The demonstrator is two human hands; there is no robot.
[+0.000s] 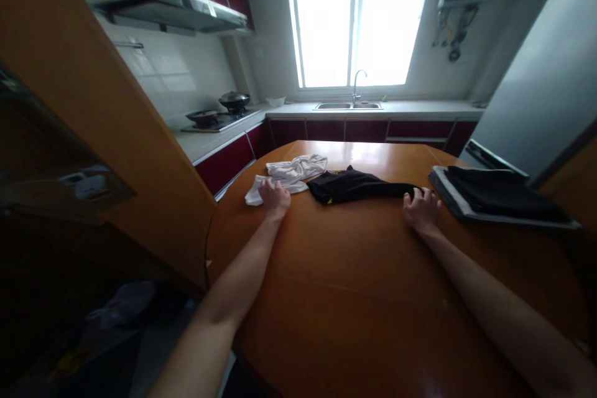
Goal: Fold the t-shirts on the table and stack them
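Note:
A crumpled white garment point(295, 171) lies at the far left of the round orange table point(354, 273). My left hand point(274, 196) rests on its near corner, fingers curled onto the cloth. A black garment point(354, 186) is stretched out to the right of the white one. My right hand point(422, 208) sits at the black garment's right end, fingers bent over its edge. Both forearms reach across the table from the near side.
A grey tray point(454, 202) holding folded dark cloth point(501, 193) lies on the table's right. A wooden cabinet side point(107, 137) stands close on the left. Behind are a stove with pans point(219, 117), a sink point(347, 106) under the window, and a fridge point(541, 87) at right.

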